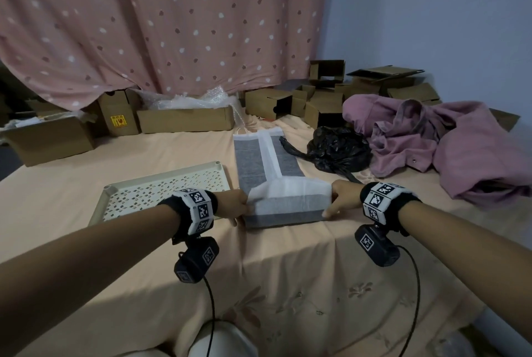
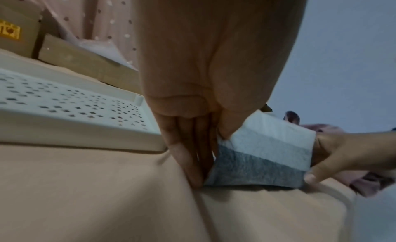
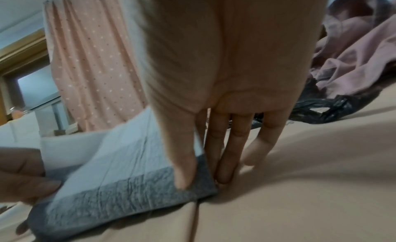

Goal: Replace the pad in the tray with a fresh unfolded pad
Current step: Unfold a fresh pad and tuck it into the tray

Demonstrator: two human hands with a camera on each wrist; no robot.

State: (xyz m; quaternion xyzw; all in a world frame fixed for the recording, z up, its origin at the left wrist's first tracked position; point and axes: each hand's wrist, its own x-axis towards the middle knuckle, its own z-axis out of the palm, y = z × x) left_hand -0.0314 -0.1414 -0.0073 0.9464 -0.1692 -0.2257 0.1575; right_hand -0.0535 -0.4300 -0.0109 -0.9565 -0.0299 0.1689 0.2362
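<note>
Hands: left [image 1: 233, 204] and right [image 1: 339, 198] each pinching one end of half-folded pad [image 1: 285, 207] on bed [image 1: 288, 284], right of bare tray [image 1: 161, 186]. Pull ends apart evenly, flatten before moving over.

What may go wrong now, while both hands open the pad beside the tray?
1. The left hand and right hand pinch only the pad edges; thin layers may tear or slip.
2. The black bag lies next to the pad; unfolding may catch it.
3. The tray sits close by and may get nudged.
</note>
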